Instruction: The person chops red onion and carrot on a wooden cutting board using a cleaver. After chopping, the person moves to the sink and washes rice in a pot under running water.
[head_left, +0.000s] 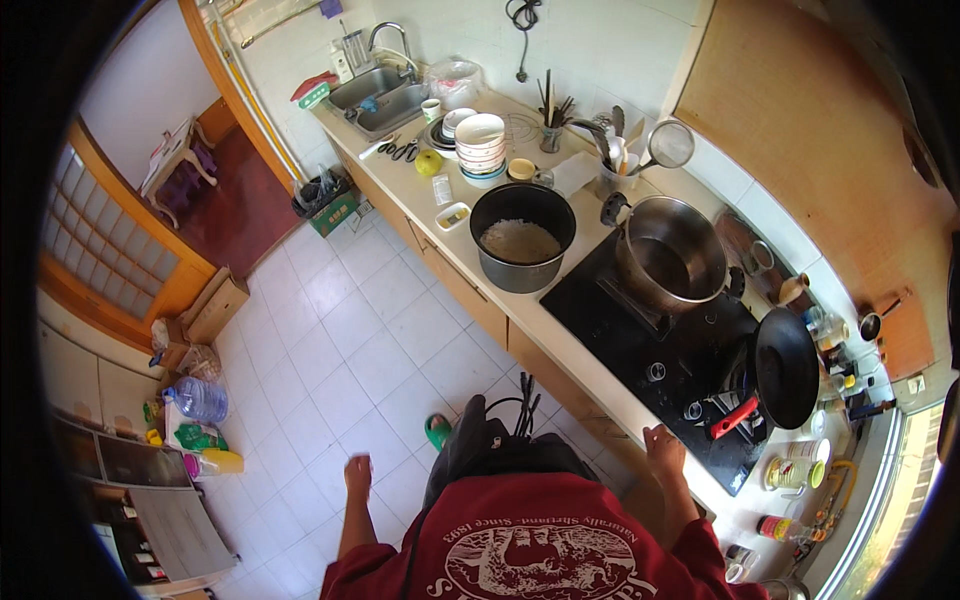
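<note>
My left hand hangs over the tiled floor at my side, fingers curled together, with nothing seen in it. By the front edge of the counter is my right hand, its fingers bent. Whether it touches the edge, I cannot tell. Nearest to it lies the black cooktop, on which a wok with a red handle is tilted up. A large steel pot stands at the cooktop's far end. Beside that, a dark inner pot holds white grains, apparently rice.
Farther along the counter are stacked bowls, a green fruit, scissors, a utensil holder and a double sink. Bottles and jars line the right side. A water jug and cardboard box stand at left.
</note>
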